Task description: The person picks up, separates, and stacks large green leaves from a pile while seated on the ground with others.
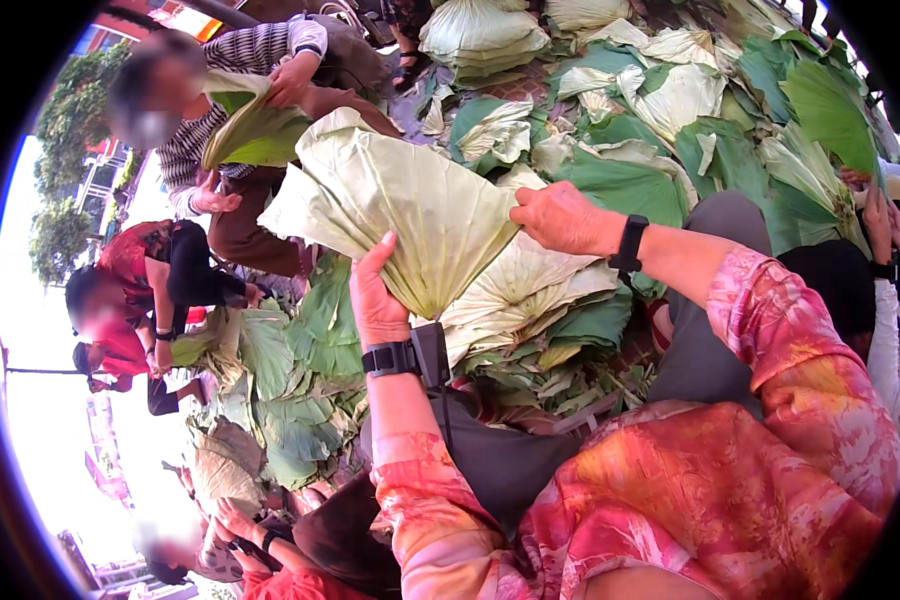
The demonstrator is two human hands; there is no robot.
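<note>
A large pale, folded dried leaf (390, 210) fans upward in front of me. My left hand (375, 295) grips it low on its left side, with the thumb showing on its pale face. My right hand (555, 215) has its fingers curled and pinched on the leaf's right edge. A black wristband is on each wrist, and a small black device hangs beside the left one. Beneath the held leaf lies a stack of pale dried leaves (520, 310) with green ones under it.
Piles of green and pale leaves (630, 180) cover the ground ahead. Several co-workers sit around: one in stripes (185, 175) holding a leaf at upper left, one in red and black (130, 255), others at lower left (270, 565), and another's hands (875, 215) at the right edge.
</note>
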